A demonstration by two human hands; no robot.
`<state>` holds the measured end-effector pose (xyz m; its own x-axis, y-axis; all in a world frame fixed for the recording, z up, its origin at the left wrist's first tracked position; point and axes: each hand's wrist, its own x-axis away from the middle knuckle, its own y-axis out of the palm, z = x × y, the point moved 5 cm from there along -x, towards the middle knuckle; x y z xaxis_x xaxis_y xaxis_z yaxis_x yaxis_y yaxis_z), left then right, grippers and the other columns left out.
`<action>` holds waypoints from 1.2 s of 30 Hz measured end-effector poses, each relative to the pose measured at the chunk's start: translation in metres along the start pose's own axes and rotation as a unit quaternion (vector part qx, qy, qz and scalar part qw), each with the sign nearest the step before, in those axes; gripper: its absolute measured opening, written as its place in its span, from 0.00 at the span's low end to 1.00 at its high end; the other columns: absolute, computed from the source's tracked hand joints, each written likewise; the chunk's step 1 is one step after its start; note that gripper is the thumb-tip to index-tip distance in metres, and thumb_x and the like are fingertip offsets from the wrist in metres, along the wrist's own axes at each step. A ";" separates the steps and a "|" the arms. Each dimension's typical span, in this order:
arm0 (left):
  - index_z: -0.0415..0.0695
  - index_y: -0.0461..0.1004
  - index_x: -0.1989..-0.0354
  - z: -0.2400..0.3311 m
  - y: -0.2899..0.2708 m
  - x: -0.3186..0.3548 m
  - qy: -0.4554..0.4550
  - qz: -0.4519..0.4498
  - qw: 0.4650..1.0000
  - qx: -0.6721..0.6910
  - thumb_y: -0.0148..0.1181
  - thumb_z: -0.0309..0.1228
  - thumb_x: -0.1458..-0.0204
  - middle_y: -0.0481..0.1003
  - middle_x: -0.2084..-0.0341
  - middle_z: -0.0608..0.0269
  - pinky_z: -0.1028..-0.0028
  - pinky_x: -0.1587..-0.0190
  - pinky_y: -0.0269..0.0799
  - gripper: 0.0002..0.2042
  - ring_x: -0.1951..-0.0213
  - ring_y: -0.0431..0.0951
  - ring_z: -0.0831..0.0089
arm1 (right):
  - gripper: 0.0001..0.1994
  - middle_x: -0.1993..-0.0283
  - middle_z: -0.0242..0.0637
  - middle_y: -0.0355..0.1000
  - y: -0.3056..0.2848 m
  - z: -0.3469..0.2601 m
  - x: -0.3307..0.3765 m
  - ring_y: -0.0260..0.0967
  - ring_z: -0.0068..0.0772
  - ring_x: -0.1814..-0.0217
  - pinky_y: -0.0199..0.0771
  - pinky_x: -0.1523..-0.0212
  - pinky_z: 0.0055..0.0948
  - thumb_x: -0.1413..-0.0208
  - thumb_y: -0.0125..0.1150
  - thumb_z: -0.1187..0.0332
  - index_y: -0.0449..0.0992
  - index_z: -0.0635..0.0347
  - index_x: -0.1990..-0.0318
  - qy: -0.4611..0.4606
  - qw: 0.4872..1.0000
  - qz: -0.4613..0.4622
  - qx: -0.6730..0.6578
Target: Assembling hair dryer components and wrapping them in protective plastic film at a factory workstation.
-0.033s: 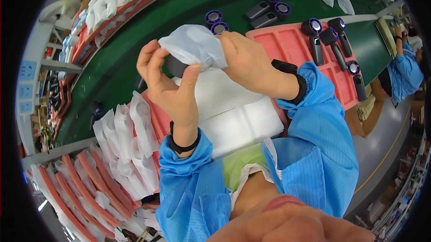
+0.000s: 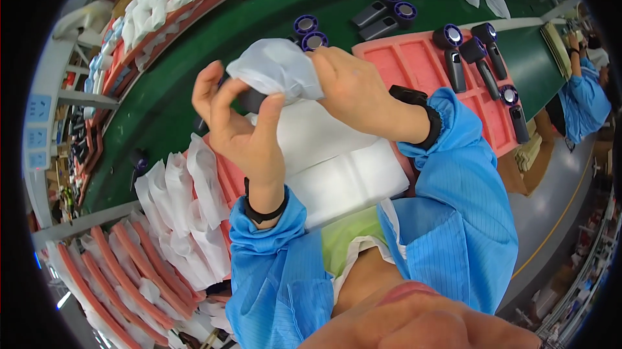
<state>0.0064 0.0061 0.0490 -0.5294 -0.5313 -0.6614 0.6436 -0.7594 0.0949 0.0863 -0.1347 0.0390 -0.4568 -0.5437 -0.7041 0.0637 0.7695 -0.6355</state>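
Raised over the work surface is a thin, translucent white bag (image 2: 275, 69), crumpled and rounded at the top. My right hand (image 2: 363, 93) pinches its right edge, fingers partly hidden behind it. At the lower left edge, the thumb and a bent finger of my left hand (image 2: 236, 122) hold the bag, while another finger stands away from it. A dark rounded thing (image 2: 251, 100) shows just below the bag; whether it is inside or behind I cannot tell. Beneath my hands lies a stack of white sheets (image 2: 350, 180) on a pink foam tray (image 2: 232, 171).
At right, a pink foam tray (image 2: 382, 57) carries several dark handheld devices (image 2: 455, 70) with purple-ringed heads. More devices (image 2: 382, 25) lie on the green bench (image 2: 259, 15). Several white-bagged items (image 2: 178, 187) rest at left. A co-worker in a blue sleeve (image 2: 586, 99) is at far right.
One finger of my left hand has moved slightly left, away from the bag. The bag has shifted down a little. My right hand keeps its hold.
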 end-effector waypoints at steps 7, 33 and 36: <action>0.45 0.76 0.70 0.009 0.001 0.003 -0.021 -0.018 0.998 -0.052 0.73 0.25 0.61 0.63 0.47 0.61 0.76 0.55 0.63 0.11 0.51 0.67 0.70 | 0.19 0.67 0.42 0.68 0.003 -0.002 0.003 0.70 0.47 0.67 0.71 0.72 0.37 0.60 0.65 0.78 0.68 0.65 0.57 -0.031 0.999 -0.019 0.006; 0.41 0.66 0.58 -0.023 -0.018 0.001 -0.212 0.021 0.963 0.164 0.62 0.24 0.47 0.70 0.65 0.65 0.80 0.67 0.63 0.12 0.70 0.68 0.79 | 0.19 0.66 0.49 0.71 -0.022 0.022 -0.004 0.70 0.47 0.64 0.70 0.63 0.36 0.45 0.63 0.65 0.67 0.66 0.50 0.025 0.921 -0.283 -0.265; 0.41 0.67 0.58 -0.014 -0.002 -0.005 -0.040 -0.008 0.994 -0.098 0.64 0.26 0.49 0.70 0.66 0.64 0.77 0.68 0.64 0.13 0.72 0.68 0.75 | 0.18 0.66 0.50 0.72 -0.012 0.079 -0.033 0.71 0.52 0.64 0.70 0.62 0.37 0.44 0.61 0.62 0.69 0.67 0.54 0.120 0.955 -0.171 -0.211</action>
<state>0.0156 0.0157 0.0413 -0.5774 -0.5543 -0.5995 0.7259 -0.6846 -0.0662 0.1708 -0.1526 0.0453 -0.5801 -0.7342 -0.3528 -0.4660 0.6544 -0.5955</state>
